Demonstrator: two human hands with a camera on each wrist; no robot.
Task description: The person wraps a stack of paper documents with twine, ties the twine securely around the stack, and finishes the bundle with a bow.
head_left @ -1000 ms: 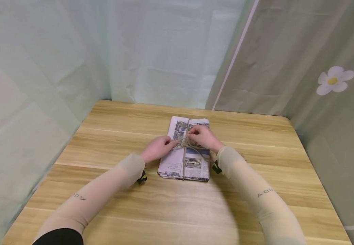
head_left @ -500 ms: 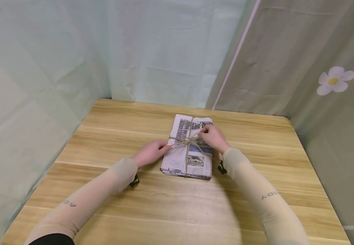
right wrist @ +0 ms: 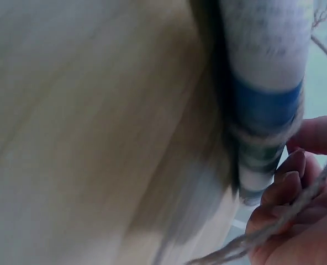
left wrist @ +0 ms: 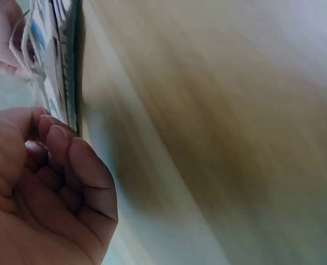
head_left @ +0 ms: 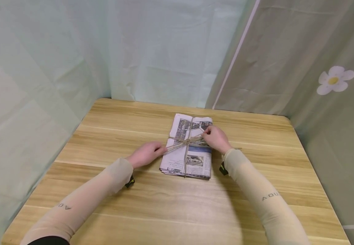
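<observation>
A folded stack of newspapers (head_left: 192, 160) lies on the wooden table (head_left: 109, 136), bound crosswise with jute twine (head_left: 185, 142). My left hand (head_left: 160, 149) sits at the stack's left edge, fingers curled, pinching a twine end that runs taut to the knot. My right hand (head_left: 207, 134) rests on the stack's right side and pinches the other twine end. In the left wrist view, curled fingers (left wrist: 69, 165) sit beside the stack's edge (left wrist: 67, 72). The right wrist view shows the twine (right wrist: 288, 218) crossing my fingers (right wrist: 282, 190) next to the stack (right wrist: 265, 83).
Pale green cloth (head_left: 42, 61) hangs along the table's left and back edges. A grey-green curtain with white flowers (head_left: 333, 80) hangs at the right. A loose twine tail (head_left: 236, 148) trails on the table right of my right wrist.
My hands have drawn apart, the left hand sliding left and toward me off the stack, the right hand shifting right. The twine ends now stretch out from the knot.
</observation>
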